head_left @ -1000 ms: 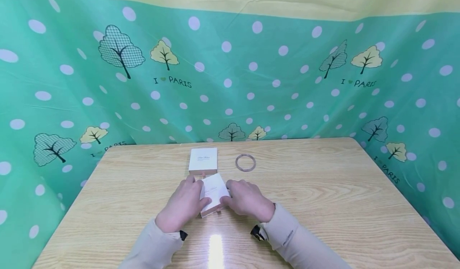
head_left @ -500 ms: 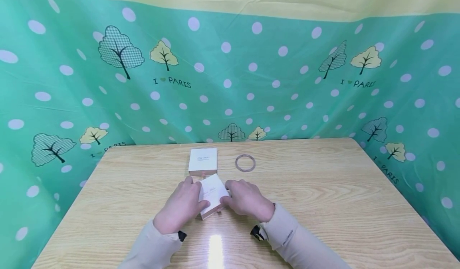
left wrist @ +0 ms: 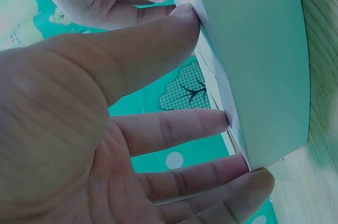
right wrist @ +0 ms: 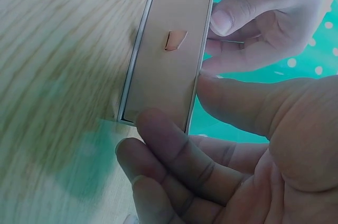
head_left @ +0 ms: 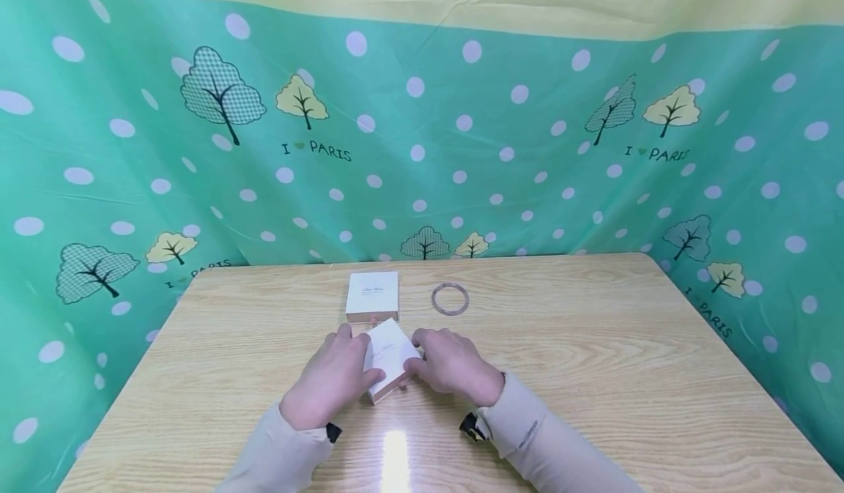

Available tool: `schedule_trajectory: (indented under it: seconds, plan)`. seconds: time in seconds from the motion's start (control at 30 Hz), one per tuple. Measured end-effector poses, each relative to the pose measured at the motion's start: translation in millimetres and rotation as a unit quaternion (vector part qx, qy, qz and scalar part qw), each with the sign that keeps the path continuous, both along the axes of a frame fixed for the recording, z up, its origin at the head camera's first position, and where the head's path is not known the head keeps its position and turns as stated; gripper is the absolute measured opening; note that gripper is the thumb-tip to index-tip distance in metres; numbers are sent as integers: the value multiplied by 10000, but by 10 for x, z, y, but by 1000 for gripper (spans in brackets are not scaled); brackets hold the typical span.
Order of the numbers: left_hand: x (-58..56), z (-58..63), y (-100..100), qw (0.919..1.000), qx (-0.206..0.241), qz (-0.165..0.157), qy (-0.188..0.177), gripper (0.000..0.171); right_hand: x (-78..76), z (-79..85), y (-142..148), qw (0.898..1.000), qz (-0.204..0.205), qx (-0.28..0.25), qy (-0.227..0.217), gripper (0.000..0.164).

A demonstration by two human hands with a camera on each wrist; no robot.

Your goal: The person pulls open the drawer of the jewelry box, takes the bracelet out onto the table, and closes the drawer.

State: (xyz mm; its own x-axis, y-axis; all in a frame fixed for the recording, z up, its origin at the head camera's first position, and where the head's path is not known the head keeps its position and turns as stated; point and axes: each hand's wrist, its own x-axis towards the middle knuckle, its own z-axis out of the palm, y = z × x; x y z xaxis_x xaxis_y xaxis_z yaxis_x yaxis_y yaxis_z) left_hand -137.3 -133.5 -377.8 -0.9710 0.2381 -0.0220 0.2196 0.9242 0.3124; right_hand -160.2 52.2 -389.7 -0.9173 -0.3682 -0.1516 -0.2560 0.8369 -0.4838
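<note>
A small white drawer-style gift box (head_left: 390, 352) with printed lettering on top sits turned at an angle on the table between both hands. My left hand (head_left: 332, 373) grips its left side, thumb at the near edge and fingers along the far one. From the right, my right hand (head_left: 453, 362) holds the opposite side between thumb and fingers. In the right wrist view the pinkish drawer front (right wrist: 163, 71) sits inside the white sleeve, with a short ribbon tab (right wrist: 175, 40) sticking out. The left wrist view shows a plain side wall (left wrist: 259, 65) of the box at the fingertips.
Just beyond the held box stands a second white gift box (head_left: 372, 293), its pinkish drawer front facing me. To its right lies a mauve bangle (head_left: 434, 299). Behind the wooden table (head_left: 593, 376) hangs a green dotted curtain (head_left: 422, 134).
The held box has turned slightly counterclockwise on the spot, with both hands still on it. The left hand has shifted a little left. The second box and bangle have stayed put.
</note>
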Motion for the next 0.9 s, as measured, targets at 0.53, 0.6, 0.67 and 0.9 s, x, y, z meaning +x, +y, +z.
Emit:
schedule_trajectory:
  seconds: [0.53, 0.6, 0.67, 0.9]
  plan:
    - [23, 7, 4, 9999, -155, -41, 54, 48, -3, -8, 0, 9999, 74, -78, 48, 27]
    - [29, 12, 3, 9998, -185, -51, 51, 48, -5, -10, 2, 9999, 68, -80, 64, 30]
    - [35, 19, 2, 9997, -229, -71, 61, 48, -8, -18, 4, 9999, 69, -67, 99, 34]
    - [49, 49, 0, 9996, -289, -68, -23, 48, -17, -41, 11, 9997, 107, -111, 197, 39]
